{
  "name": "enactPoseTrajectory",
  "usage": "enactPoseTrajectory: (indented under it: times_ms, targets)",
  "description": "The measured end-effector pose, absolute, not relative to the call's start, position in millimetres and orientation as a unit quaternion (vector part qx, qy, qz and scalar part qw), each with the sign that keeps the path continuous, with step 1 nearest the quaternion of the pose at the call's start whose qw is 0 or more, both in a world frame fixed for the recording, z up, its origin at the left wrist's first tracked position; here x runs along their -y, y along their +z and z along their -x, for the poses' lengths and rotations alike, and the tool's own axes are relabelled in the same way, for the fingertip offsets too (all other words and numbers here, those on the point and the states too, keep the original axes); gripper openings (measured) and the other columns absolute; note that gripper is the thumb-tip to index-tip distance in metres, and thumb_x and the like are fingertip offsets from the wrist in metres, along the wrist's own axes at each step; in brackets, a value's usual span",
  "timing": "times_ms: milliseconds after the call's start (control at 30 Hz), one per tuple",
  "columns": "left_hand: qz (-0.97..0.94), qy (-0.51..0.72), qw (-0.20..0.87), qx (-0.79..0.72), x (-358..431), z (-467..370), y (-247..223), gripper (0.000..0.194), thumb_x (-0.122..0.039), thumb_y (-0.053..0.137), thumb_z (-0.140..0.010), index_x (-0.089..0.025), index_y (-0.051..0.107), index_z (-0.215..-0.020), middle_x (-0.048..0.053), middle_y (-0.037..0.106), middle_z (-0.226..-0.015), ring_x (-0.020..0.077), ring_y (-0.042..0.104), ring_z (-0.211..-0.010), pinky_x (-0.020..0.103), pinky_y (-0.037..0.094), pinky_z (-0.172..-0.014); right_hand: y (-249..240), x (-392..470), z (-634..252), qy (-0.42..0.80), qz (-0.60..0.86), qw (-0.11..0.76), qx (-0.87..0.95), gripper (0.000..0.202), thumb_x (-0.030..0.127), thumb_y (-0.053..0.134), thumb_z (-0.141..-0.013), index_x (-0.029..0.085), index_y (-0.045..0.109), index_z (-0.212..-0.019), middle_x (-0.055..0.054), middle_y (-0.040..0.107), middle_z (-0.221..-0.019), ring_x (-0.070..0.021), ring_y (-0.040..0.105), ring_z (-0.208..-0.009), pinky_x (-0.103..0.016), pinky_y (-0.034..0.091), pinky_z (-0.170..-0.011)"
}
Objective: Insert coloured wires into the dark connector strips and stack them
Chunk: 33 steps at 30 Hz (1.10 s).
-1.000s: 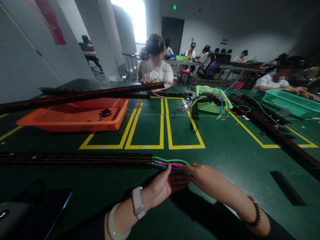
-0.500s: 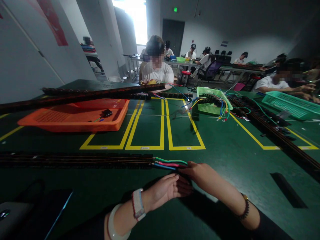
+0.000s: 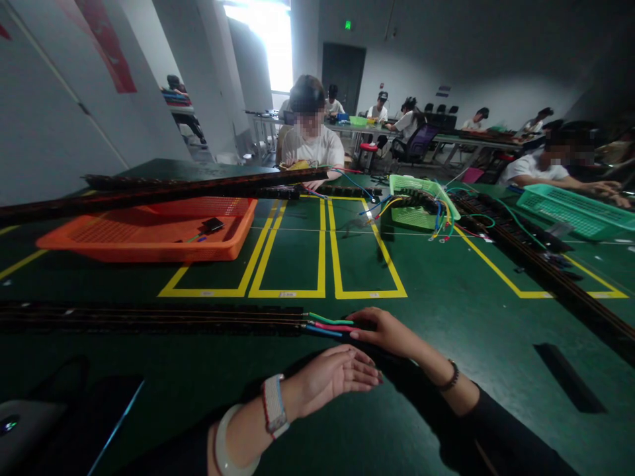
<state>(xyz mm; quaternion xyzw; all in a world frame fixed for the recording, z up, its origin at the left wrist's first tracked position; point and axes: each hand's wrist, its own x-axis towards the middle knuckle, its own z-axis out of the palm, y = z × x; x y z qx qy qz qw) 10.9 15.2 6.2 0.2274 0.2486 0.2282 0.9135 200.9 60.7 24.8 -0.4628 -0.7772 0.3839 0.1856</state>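
a: biggest first, please.

b: a green table (image 3: 456,357), running out of frame on both sides. across its near left, a long dark cable chain (image 3: 198,318), lying flat and straight. farther back, an orange basket (image 3: 143,252), apart from the chain.

a: and the hands?

b: left hand (image 3: 332,373): open, with palm turned inward and fingers loosely stretched, just below the wires and seemingly free of contact. right hand (image 3: 387,334): palm down, with fingers bent at the far ends of the wires. gripping them or only resting there? can't tell.

a: which wires?

b: green wire (image 3: 330,320), red wire (image 3: 335,327), blue wire (image 3: 322,330): coming out of the chain's right end, almost side by side, and leading to the right hand.

a: how far along?

b: at a guess, well past the threading: already out beyond the chain and roughly lined up. not visibly bound, fastened or joined to anything past that end, so probably in need of more handling there.

a: hard to make out?

b: at lower left, a grey device (image 3: 37,416), cut off by the frame. likewise the chain's left end. inside the chain, too dim for detail. below the blue wire, a dark streak, maybe another wire, maybe shadow. smallest, the wire tips: hidden at the right-hand fingers.
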Motion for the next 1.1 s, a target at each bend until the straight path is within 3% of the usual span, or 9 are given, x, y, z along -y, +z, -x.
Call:
enactPoseTrajectory:
  times_ms: [233,433,833,967,1100]
  targets:
    - [-0.224,0.232,0.91,-0.259,-14.4,-12.7,6.6,0.033,-0.029,0.04,-0.092,-0.005,0.063,-0.093,0.019,0.069,-0.095,0.0228,0.067,-0.091,0.04,0.042,-0.094,21.3,-56.9,-193.5,0.406,0.466,0.144,0.773,0.04,0.049,0.051,-0.089,0.013,0.068,-0.096,-0.006,0.068,-0.087,-0.016,0.059,-0.076,-0.025,0.043,-0.068]
    - [-0.226,0.23,0.91,-0.261,-13.9,-12.6,8.5,0.032,-0.028,0.041,-0.092,-0.005,0.063,-0.094,0.02,0.068,-0.099,0.023,0.066,-0.092,0.04,0.041,-0.095,24.6,-55.7,-191.8,0.4,0.462,0.16,0.775,0.043,0.048,0.041,-0.094,0.014,0.066,-0.084,-0.004,0.065,-0.077,-0.0133,0.056,-0.07,-0.024,0.04,-0.067]
    - [-0.233,0.227,0.906,-0.271,-13.6,-13.4,7.2,0.031,-0.027,0.044,-0.091,-0.004,0.065,-0.092,0.018,0.069,-0.094,0.022,0.067,-0.089,0.038,0.043,-0.092,20.9,-54.1,-194.8,0.434,0.453,0.139,0.766,0.036,0.047,0.056,-0.086,0.014,0.069,-0.097,-0.003,0.069,-0.08,-0.014,0.058,-0.07,-0.023,0.04,-0.064]
    - [-0.249,0.217,0.905,-0.268,-13.7,-13.0,7.3,0.034,-0.03,0.044,-0.091,-0.004,0.066,-0.094,0.018,0.069,-0.095,0.0215,0.066,-0.091,0.037,0.043,-0.092,22.8,-53.8,-194.7,0.413,0.445,0.124,0.785,0.038,0.05,0.053,-0.088,0.015,0.068,-0.094,-0.002,0.068,-0.077,-0.0134,0.057,-0.068,-0.025,0.04,-0.07]
    - [-0.26,0.213,0.906,-0.256,-14.1,-12.6,5.6,0.035,-0.031,0.045,-0.091,-0.004,0.066,-0.093,0.019,0.069,-0.097,0.0216,0.066,-0.092,0.037,0.043,-0.093,24.5,-53.1,-193.4,0.364,0.444,0.115,0.81,0.043,0.05,0.039,-0.095,0.017,0.067,-0.093,-0.004,0.068,-0.086,-0.015,0.058,-0.078,-0.029,0.036,-0.083]
